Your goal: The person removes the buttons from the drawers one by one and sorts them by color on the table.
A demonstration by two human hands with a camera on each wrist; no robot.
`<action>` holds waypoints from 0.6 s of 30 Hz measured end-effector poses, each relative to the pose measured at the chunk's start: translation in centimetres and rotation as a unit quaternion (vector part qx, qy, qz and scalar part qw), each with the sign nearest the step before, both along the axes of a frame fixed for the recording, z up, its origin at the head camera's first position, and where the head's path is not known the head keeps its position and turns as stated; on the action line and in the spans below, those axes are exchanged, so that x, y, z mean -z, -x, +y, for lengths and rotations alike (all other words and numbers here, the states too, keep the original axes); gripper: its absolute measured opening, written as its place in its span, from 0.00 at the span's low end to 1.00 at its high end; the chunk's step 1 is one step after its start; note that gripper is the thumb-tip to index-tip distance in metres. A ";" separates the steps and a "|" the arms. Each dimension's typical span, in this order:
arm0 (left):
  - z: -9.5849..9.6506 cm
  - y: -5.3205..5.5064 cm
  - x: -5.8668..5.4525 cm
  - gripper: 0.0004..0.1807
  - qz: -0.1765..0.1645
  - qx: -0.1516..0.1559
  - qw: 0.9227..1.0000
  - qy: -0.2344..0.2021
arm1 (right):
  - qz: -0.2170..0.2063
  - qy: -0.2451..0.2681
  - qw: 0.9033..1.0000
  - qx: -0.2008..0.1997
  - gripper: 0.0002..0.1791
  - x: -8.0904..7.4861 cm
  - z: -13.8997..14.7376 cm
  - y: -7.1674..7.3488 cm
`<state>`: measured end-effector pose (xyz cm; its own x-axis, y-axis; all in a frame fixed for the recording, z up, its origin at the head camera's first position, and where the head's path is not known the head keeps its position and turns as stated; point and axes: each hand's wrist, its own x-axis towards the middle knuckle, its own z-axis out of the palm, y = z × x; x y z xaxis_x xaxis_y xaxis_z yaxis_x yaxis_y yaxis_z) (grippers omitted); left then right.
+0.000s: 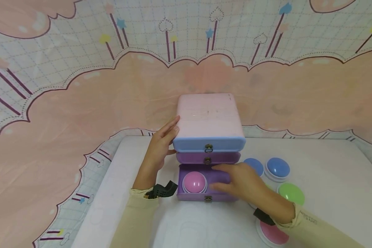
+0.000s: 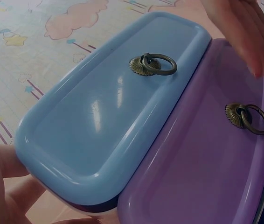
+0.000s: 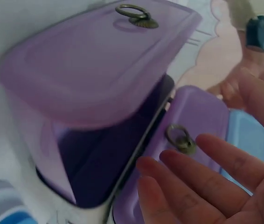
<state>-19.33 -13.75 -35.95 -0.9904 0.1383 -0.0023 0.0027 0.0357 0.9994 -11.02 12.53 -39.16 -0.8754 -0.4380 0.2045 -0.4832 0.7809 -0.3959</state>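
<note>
A small drawer cabinet with a pink top (image 1: pixel 209 115) has a blue upper drawer (image 1: pixel 190 144) and a purple middle drawer (image 1: pixel 189 157), both pushed in. Its purple bottom drawer (image 1: pixel 226 197) is pulled out, with a pink dome-topped button (image 1: pixel 194 182) on a white base lying inside at the left. My left hand (image 1: pixel 161 146) rests against the cabinet's left side, fingers extended. Over the right part of the drawer is my right hand (image 1: pixel 243 179), fingers apart and nothing held. The right wrist view shows its spread fingers in front of the middle drawer's ring pull (image 3: pixel 181 138).
On the white table (image 1: pixel 334 179) to the right stand more dome-topped buttons: a blue one (image 1: pixel 278 167), another blue one (image 1: pixel 254 166), a green one (image 1: pixel 292 193) and a pink one (image 1: pixel 274 234) beside my right forearm. A patterned cloth (image 1: pixel 136 93) hangs behind.
</note>
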 end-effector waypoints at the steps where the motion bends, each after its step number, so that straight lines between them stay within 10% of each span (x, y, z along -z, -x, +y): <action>1: 0.0 0.0 0.0 0.26 0.000 0.000 1.000 0.000 | 0.003 0.005 1.000 -0.006 0.29 0.2 -0.4 0.2; 18: 0.1 -0.1 -0.1 0.25 -0.003 0.001 1.000 -0.006 | -0.043 0.014 0.998 -0.043 0.31 2.2 -4.4 2.1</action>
<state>-19.22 -13.62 -35.81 -0.9901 0.1400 -0.0074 -0.0041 0.0242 0.9997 -13.11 8.09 -41.39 -0.8494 -0.5078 0.1435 -0.5116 0.7258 -0.4600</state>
